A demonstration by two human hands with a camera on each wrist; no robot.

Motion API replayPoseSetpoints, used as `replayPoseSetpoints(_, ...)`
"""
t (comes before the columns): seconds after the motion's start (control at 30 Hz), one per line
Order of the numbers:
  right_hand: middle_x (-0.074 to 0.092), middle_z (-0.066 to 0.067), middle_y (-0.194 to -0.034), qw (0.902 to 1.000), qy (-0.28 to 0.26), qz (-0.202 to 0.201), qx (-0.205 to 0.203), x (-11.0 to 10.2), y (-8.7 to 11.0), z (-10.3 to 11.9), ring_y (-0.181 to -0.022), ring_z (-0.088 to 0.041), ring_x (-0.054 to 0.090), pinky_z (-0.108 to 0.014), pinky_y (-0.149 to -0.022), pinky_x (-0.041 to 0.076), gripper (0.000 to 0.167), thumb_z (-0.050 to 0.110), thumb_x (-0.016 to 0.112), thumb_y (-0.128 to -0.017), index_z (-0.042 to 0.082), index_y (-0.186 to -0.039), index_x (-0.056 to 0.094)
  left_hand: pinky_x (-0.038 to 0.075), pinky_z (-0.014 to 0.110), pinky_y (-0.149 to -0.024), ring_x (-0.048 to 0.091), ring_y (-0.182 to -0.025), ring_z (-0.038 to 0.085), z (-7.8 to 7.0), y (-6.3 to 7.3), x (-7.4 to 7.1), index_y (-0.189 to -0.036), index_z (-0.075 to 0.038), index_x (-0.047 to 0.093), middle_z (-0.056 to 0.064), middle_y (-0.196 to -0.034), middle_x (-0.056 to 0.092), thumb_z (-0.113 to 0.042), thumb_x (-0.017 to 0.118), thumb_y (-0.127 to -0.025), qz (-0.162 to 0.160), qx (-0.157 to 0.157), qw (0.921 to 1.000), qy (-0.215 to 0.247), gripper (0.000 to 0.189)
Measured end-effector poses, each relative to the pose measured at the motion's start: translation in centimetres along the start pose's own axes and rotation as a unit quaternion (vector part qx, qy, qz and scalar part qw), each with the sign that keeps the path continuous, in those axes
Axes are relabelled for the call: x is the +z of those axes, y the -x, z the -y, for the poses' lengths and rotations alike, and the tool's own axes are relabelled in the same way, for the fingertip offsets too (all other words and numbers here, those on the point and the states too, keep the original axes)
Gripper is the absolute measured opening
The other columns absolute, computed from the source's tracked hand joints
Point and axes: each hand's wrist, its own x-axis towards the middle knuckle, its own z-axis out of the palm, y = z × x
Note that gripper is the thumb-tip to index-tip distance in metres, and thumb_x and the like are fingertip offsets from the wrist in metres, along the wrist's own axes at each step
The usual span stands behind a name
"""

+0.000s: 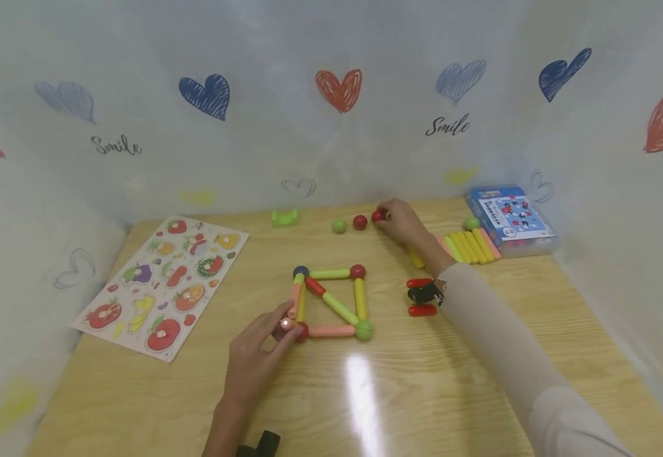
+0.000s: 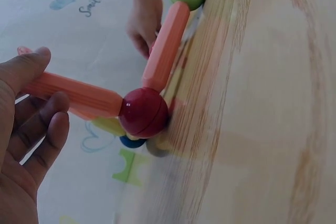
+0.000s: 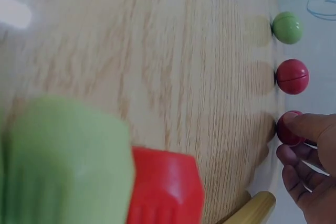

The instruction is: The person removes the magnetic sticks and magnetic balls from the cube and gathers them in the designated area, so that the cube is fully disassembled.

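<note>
At the near left corner of a square frame of sticks and balls, my left hand [image 1: 257,352] pinches a pink stick [image 2: 79,93]. Its far end meets a red ball [image 2: 144,112]. Another pink stick [image 1: 331,331] runs from that ball to a green ball [image 1: 364,330]. The frame's back corners are a blue ball [image 1: 300,272] and a dark red ball [image 1: 357,271]; a red-and-green diagonal [image 1: 334,301] crosses it. At the table's back, my right hand [image 1: 407,223] pinches a loose red ball [image 3: 289,128] between thumb and fingers.
Beside the right hand's ball sit another red ball [image 1: 360,221], a green ball [image 1: 339,226] and a green block [image 1: 284,218]. Several sticks [image 1: 468,246] and a blue box [image 1: 511,219] lie at the right. Red sticks [image 1: 421,310] lie below the right wrist; a fruit-picture board [image 1: 160,285] is left.
</note>
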Motion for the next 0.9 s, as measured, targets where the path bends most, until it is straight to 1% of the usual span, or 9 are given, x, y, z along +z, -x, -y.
replayPoseSetpoints(0.2,0.054,-0.024,-0.124,0.9996,-0.002,0.006,0.027,-0.7,0.5,-0.2,-0.109,-0.037,0.057,-0.046,-0.094,0.050,0.054,0.017,0.070,-0.094,-0.007,-0.139,0.050,0.052,0.026,-0.062,0.058,-0.074,0.006,-0.3,-0.2,-0.1,-0.130,-0.014,0.068,-0.006,-0.098,0.070,-0.014,0.084,-0.082,0.008,0.004,1.0000,0.004,0.051)
replayPoseSetpoints(0.3,0.052,-0.022,-0.128,0.9995,0.002,-0.012,0.028,-1.1,1.3,0.3,-0.108,-0.035,0.057,-0.046,-0.092,0.051,0.054,0.020,0.069,-0.096,-0.006,-0.139,0.050,0.052,0.026,-0.062,0.058,-0.074,0.006,-0.4,-0.2,-0.2,-0.130,-0.014,0.068,-0.005,-0.098,0.070,-0.013,0.084,-0.082,0.011,0.003,0.9999,0.008,0.051)
replayPoseSetpoints(0.37,0.052,-0.021,-0.128,0.9993,-0.001,-0.035,0.015,-1.5,2.4,1.0,-0.105,-0.033,0.058,-0.045,-0.089,0.052,0.051,0.020,0.068,-0.097,-0.005,-0.138,0.051,0.053,0.026,-0.063,0.059,-0.075,0.006,-0.4,-0.3,-0.1,-0.131,-0.014,0.068,-0.005,-0.098,0.070,-0.014,0.084,-0.082,0.014,0.002,0.9998,0.011,0.051)
replayPoseSetpoints(0.47,0.058,-0.019,-0.120,0.9947,-0.021,-0.086,-0.052,-1.8,5.0,3.2,-0.097,-0.031,0.061,-0.043,-0.082,0.053,0.042,0.017,0.070,-0.095,-0.004,-0.130,0.059,0.053,0.027,-0.063,0.058,-0.075,0.006,-0.5,-0.3,0.0,-0.131,-0.015,0.067,-0.006,-0.098,0.070,-0.014,0.084,-0.083,0.017,0.004,0.9997,0.014,0.051)
replayPoseSetpoints(0.57,0.063,-0.013,-0.110,0.9760,-0.061,-0.117,-0.173,-1.3,8.5,6.8,-0.088,-0.023,0.062,-0.039,-0.075,0.054,0.030,0.013,0.074,-0.092,0.001,-0.119,0.067,0.052,0.025,-0.061,0.058,-0.075,0.006,-0.6,-0.4,-0.1,-0.130,-0.015,0.068,-0.006,-0.098,0.070,-0.012,0.085,-0.081,0.013,0.012,0.9998,0.012,0.052)
replayPoseSetpoints(0.63,0.065,-0.008,-0.107,0.9557,-0.086,-0.110,-0.259,-0.4,10.6,9.6,-0.085,-0.018,0.062,-0.033,-0.070,0.055,0.028,0.011,0.076,-0.090,0.004,-0.116,0.070,0.051,0.024,-0.061,0.058,-0.075,0.006,-0.7,-0.4,-0.3,-0.130,-0.015,0.068,-0.006,-0.098,0.070,-0.011,0.085,-0.080,0.010,0.011,0.9998,0.010,0.053)
replayPoseSetpoints(0.7,0.065,-0.006,-0.108,0.9325,-0.094,-0.090,-0.337,0.9,12.2,12.1,-0.086,-0.015,0.063,-0.027,-0.071,0.055,0.029,0.010,0.078,-0.088,0.005,-0.115,0.070,0.050,0.024,-0.061,0.058,-0.074,0.006,-0.6,-0.4,-0.4,-0.130,-0.015,0.068,-0.006,-0.097,0.070,-0.010,0.085,-0.080,0.007,0.011,0.9999,0.009,0.053)
replayPoseSetpoints(0.8,0.064,-0.006,-0.114,0.9072,-0.030,-0.075,-0.413,3.0,13.4,14.7,-0.093,-0.016,0.063,-0.021,-0.080,0.054,0.035,0.014,0.080,-0.087,0.004,-0.118,0.069,0.050,0.024,-0.061,0.058,-0.074,0.006,-0.5,-0.3,-0.2,-0.131,-0.014,0.068,-0.006,-0.095,0.070,-0.010,0.084,-0.081,0.001,0.009,0.9998,0.016,0.052)
replayPoseSetpoints(0.9,0.065,-0.005,-0.115,0.8866,0.067,-0.090,-0.449,4.9,13.6,15.8,-0.098,-0.015,0.062,-0.019,-0.088,0.051,0.036,0.025,0.078,-0.089,0.005,-0.119,0.070,0.051,0.024,-0.060,0.059,-0.072,0.008,-0.2,-0.1,0.3,-0.130,-0.013,0.068,-0.005,-0.094,0.070,-0.007,0.084,-0.080,-0.015,0.019,0.9996,0.014,0.053)
